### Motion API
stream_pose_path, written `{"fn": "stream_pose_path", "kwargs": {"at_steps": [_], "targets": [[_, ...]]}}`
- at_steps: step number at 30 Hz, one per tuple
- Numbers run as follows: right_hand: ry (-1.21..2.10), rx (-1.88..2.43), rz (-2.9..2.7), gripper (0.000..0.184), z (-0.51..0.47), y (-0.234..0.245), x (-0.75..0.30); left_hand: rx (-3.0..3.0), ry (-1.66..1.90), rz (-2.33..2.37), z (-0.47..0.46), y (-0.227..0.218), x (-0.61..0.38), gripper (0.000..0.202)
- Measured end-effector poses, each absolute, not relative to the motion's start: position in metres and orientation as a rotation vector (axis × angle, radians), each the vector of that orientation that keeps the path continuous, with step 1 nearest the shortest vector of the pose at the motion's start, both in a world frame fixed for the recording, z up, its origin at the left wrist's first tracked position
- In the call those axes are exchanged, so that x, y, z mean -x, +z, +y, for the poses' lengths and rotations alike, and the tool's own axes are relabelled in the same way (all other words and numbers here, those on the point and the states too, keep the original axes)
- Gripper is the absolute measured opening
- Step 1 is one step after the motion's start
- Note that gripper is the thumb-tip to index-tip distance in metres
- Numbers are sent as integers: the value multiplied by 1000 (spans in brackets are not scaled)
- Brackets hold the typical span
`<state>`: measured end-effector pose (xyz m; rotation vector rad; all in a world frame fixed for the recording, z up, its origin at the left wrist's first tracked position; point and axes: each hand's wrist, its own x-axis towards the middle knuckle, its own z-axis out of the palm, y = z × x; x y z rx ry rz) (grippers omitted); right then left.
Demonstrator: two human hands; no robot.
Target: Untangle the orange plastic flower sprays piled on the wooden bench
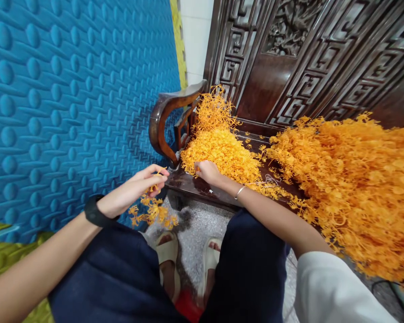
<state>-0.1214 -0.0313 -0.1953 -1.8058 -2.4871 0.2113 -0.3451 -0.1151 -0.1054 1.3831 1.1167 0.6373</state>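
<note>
My left hand (139, 186) is closed in a pinch on a dangling bunch of orange plastic pieces (153, 213), held over my lap beside the bench's armrest. My right hand (207, 172) rests on the front edge of the dark wooden bench (188, 186), fingers curled into the near edge of a small heap of the same orange pieces (222, 150). What the right fingers grip is hidden in the heap. A black band is on my left wrist and a thin bracelet on my right.
A much larger mound of tangled orange pieces (353, 188) covers the bench to the right. Carved dark wood panels (289, 67) rise behind. A blue embossed padded wall (70, 98) stands left. My knees and sandalled feet (188, 264) are below on speckled floor.
</note>
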Motion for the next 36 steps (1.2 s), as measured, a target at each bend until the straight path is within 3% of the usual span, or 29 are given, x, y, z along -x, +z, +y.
{"fn": "stream_pose_path", "kwargs": {"at_steps": [8,10,15,25,28,32,36], "targets": [[427,1670,-2210,19,-29,-184,111,-1279,435,1170,-103,-119,338,46],[625,1542,-2092,17,-34,-176,112,-1235,422,1163,-98,-121,333,53],[1257,1059,-1912,33,-59,-156,129,-1157,399,1120,-86,-125,322,59],[1322,913,-1697,23,-58,-161,139,-1061,375,968,-74,-128,306,74],[1289,976,-1607,24,-52,-159,131,-1058,431,876,-69,-126,308,70],[1202,1083,-1578,20,-46,-157,120,-1264,464,801,-71,-124,311,39],[1131,1067,-1671,11,-49,-151,117,-1442,576,874,-75,-124,312,27]]}}
